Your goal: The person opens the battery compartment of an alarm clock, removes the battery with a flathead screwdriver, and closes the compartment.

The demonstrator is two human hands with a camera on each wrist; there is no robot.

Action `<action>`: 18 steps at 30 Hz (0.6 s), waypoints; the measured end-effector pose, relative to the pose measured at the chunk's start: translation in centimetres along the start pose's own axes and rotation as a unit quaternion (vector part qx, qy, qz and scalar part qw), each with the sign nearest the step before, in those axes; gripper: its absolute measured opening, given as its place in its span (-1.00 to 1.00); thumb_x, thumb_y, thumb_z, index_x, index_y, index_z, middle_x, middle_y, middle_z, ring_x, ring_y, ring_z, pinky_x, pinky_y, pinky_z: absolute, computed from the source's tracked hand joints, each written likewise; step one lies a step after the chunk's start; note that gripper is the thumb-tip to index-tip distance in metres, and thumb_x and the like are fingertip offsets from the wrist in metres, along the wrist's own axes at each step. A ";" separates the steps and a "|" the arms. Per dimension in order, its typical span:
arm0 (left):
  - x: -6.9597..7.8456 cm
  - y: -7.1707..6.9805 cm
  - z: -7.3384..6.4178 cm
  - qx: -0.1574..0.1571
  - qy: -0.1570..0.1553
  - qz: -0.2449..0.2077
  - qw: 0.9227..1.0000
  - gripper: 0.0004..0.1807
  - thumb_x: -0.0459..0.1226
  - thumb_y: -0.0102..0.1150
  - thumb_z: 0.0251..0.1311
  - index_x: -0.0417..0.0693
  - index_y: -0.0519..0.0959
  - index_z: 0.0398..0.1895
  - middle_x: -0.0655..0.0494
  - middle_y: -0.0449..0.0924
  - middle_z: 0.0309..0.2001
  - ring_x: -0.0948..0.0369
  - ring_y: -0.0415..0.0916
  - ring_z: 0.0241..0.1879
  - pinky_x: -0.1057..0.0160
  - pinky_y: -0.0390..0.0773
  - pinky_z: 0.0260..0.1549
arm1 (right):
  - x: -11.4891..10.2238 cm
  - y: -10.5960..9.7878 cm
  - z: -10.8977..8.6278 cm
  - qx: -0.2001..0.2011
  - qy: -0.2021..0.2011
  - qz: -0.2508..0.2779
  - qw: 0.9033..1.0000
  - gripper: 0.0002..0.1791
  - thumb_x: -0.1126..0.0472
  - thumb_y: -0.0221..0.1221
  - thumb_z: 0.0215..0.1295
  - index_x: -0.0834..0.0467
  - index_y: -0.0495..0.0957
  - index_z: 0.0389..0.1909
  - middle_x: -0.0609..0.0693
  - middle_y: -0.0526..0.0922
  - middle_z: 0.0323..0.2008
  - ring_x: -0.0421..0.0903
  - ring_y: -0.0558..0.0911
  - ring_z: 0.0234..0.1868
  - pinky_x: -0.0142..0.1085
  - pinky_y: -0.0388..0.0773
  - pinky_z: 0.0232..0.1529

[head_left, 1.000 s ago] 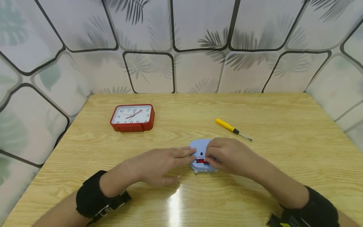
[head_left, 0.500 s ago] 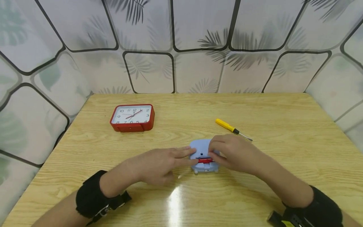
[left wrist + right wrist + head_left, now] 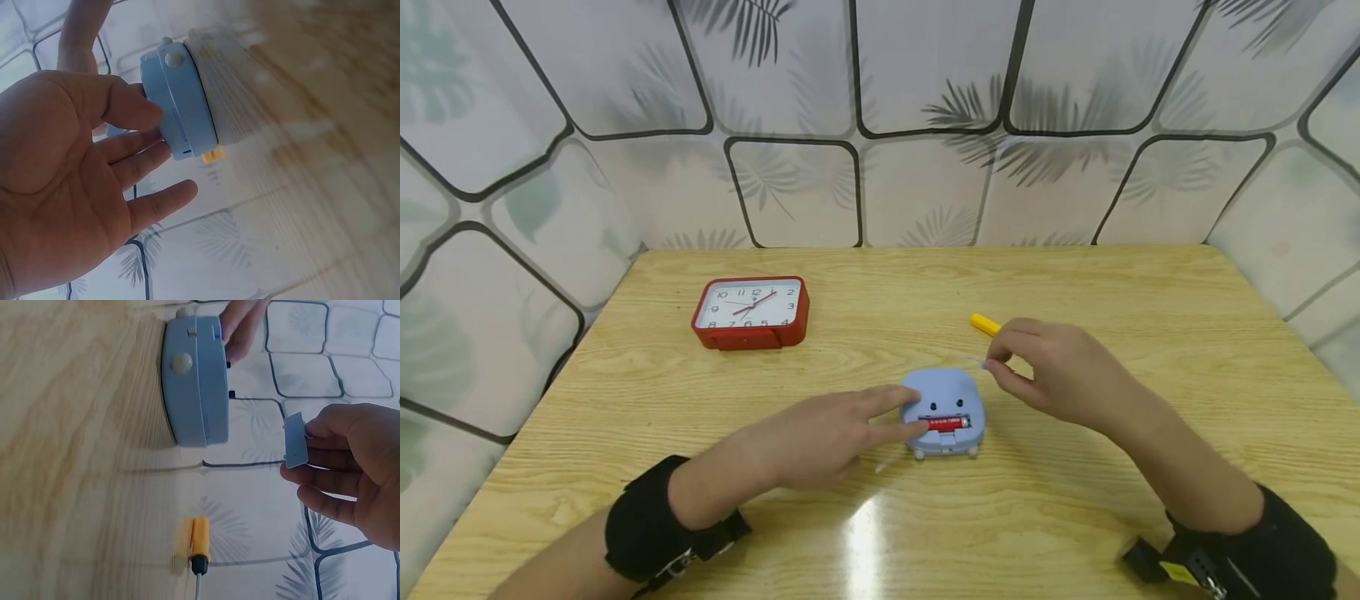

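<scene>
Left hand (image 3: 835, 435) touching blue case (image 3: 951, 387), right hand (image 3: 1063, 375) apart, pinching panel (image 3: 295, 441)

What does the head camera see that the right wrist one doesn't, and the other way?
Only the head view shows a red clock and the battery in the blue device.

Only the right wrist view shows the broad face of the small blue cover and the black collar and shaft of the screwdriver.

Both show the blue device, the screwdriver's handle, the left hand and the right hand pinching the cover.
</scene>
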State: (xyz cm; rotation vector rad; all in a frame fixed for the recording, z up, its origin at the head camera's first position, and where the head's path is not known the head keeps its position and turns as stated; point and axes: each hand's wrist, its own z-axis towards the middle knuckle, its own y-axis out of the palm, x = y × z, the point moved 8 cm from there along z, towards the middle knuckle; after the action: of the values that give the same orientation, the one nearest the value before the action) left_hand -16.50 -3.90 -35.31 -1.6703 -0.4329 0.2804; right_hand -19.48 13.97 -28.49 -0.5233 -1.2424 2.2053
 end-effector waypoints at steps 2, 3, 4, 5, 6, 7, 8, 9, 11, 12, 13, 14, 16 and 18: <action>0.0 0.0 0.1 0.001 -0.002 0.001 1.000 -0.21 -0.42 0.20 0.21 0.20 0.26 0.52 0.02 0.07 0.56 0.12 0.13 0.52 0.19 0.30 0.42 | 0.7 0.0 -0.1 -0.006 0.017 -0.004 1.000 -0.83 0.35 0.41 0.01 0.07 0.62 -0.43 -0.16 0.63 -0.44 -0.30 0.54 -0.46 -0.35 0.57 -0.48; 0.0 0.1 0.1 0.002 -0.002 0.001 1.000 -0.21 -0.42 0.20 0.21 0.20 0.26 0.52 0.02 0.07 0.56 0.12 0.14 0.51 0.19 0.29 0.42 | 1.1 0.0 -0.1 -0.011 0.027 -0.007 1.000 -0.83 0.35 0.41 0.03 0.07 0.63 -0.43 -0.16 0.63 -0.45 -0.29 0.56 -0.45 -0.33 0.58 -0.47; 0.0 0.1 0.1 0.003 -0.002 0.000 1.000 -0.21 -0.42 0.20 0.21 0.20 0.27 0.52 0.02 0.08 0.56 0.12 0.13 0.51 0.19 0.29 0.42 | 1.4 0.0 -0.2 -0.018 0.039 -0.010 0.999 -0.84 0.34 0.41 0.04 0.07 0.63 -0.42 -0.16 0.63 -0.45 -0.28 0.57 -0.45 -0.32 0.58 -0.46; 0.0 0.1 0.1 0.004 -0.002 -0.002 1.000 -0.21 -0.42 0.20 0.21 0.20 0.26 0.52 0.02 0.08 0.56 0.13 0.13 0.52 0.19 0.28 0.43 | 1.8 0.1 -0.2 -0.026 0.050 -0.014 0.998 -0.85 0.33 0.41 0.06 0.08 0.63 -0.41 -0.15 0.63 -0.45 -0.27 0.57 -0.45 -0.31 0.57 -0.46; 0.0 0.1 0.1 0.004 -0.002 -0.001 1.000 -0.21 -0.41 0.20 0.21 0.19 0.26 0.52 0.02 0.08 0.56 0.13 0.13 0.52 0.19 0.27 0.43 | 2.1 0.1 -0.3 -0.033 0.061 -0.017 0.997 -0.87 0.33 0.40 0.08 0.09 0.64 -0.41 -0.14 0.64 -0.45 -0.25 0.57 -0.45 -0.30 0.57 -0.46; 0.0 0.1 0.1 0.004 -0.001 -0.001 1.000 -0.21 -0.41 0.20 0.21 0.19 0.26 0.52 0.02 0.08 0.56 0.13 0.12 0.52 0.19 0.27 0.43 | 2.5 0.2 -0.3 -0.039 0.070 -0.020 0.997 -0.88 0.32 0.40 0.09 0.10 0.64 -0.40 -0.13 0.64 -0.46 -0.25 0.56 -0.45 -0.30 0.57 -0.46; 0.0 0.1 0.1 0.005 0.001 -0.001 1.000 -0.22 -0.40 0.20 0.21 0.19 0.26 0.52 0.02 0.08 0.56 0.13 0.12 0.52 0.19 0.26 0.44 | 2.8 0.2 -0.4 -0.044 0.079 -0.023 0.996 -0.89 0.32 0.40 0.10 0.11 0.65 -0.39 -0.12 0.65 -0.45 -0.23 0.57 -0.45 -0.29 0.57 -0.46; 0.0 0.1 0.1 0.006 0.002 0.000 1.000 -0.22 -0.40 0.20 0.21 0.18 0.26 0.51 0.02 0.09 0.56 0.13 0.12 0.52 0.20 0.26 0.44 | 3.2 0.2 -0.5 -0.049 0.089 -0.027 0.994 -0.90 0.31 0.39 0.12 0.11 0.65 -0.39 -0.11 0.65 -0.45 -0.23 0.57 -0.45 -0.28 0.57 -0.45; 0.0 0.1 0.1 0.009 0.006 0.002 1.000 -0.23 -0.39 0.20 0.22 0.17 0.26 0.51 0.02 0.10 0.55 0.13 0.12 0.52 0.20 0.26 0.44 | 4.0 0.3 -0.6 -0.061 0.107 -0.034 0.992 -0.93 0.31 0.37 0.14 0.13 0.67 -0.37 -0.09 0.67 -0.44 -0.20 0.59 -0.44 -0.25 0.59 -0.43; 0.0 0.1 0.1 0.010 0.008 0.002 1.000 -0.24 -0.38 0.20 0.22 0.17 0.26 0.51 0.02 0.10 0.55 0.13 0.12 0.52 0.20 0.26 0.44 | 4.4 0.4 -0.7 -0.068 0.117 -0.039 0.990 -0.94 0.30 0.37 0.15 0.13 0.67 -0.37 -0.08 0.67 -0.43 -0.18 0.60 -0.43 -0.23 0.60 -0.42; 0.0 0.1 0.0 0.012 0.009 0.002 1.000 -0.24 -0.37 0.20 0.23 0.17 0.27 0.51 0.02 0.11 0.55 0.14 0.12 0.52 0.20 0.27 0.43 | 4.8 0.5 -0.8 -0.076 0.127 -0.043 0.988 -0.95 0.30 0.36 0.17 0.13 0.68 -0.35 -0.08 0.68 -0.41 -0.17 0.61 -0.41 -0.21 0.61 -0.40; 0.0 0.1 0.0 0.013 0.010 0.003 1.000 -0.25 -0.37 0.20 0.23 0.16 0.27 0.51 0.02 0.11 0.55 0.14 0.13 0.52 0.20 0.27 0.43 | 5.1 0.5 -0.9 -0.083 0.136 -0.048 0.986 -0.95 0.29 0.35 0.18 0.14 0.68 -0.34 -0.07 0.68 -0.40 -0.16 0.62 -0.41 -0.19 0.61 -0.39; 0.0 0.0 0.0 0.013 0.011 0.004 1.000 -0.25 -0.36 0.20 0.24 0.16 0.27 0.51 0.02 0.11 0.54 0.13 0.13 0.51 0.20 0.28 0.43 | 5.9 0.7 -1.2 -0.099 0.153 -0.058 0.982 -0.95 0.27 0.33 0.21 0.16 0.69 -0.33 -0.05 0.68 -0.39 -0.14 0.61 -0.41 -0.17 0.62 -0.38; 0.0 0.0 0.0 0.014 0.012 0.004 1.000 -0.26 -0.35 0.19 0.25 0.16 0.27 0.51 0.01 0.12 0.54 0.13 0.14 0.51 0.19 0.29 0.43 | 6.7 0.9 -1.5 -0.113 0.168 -0.065 0.977 -0.94 0.26 0.31 0.24 0.17 0.69 -0.33 -0.03 0.68 -0.38 -0.14 0.59 -0.42 -0.16 0.61 -0.39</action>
State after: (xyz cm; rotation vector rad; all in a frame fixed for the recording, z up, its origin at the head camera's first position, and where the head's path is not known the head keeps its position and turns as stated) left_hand -16.47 -3.88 -35.33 -1.6477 -0.4030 0.2714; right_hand -24.10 18.80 -30.49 -0.8424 -1.3058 1.7859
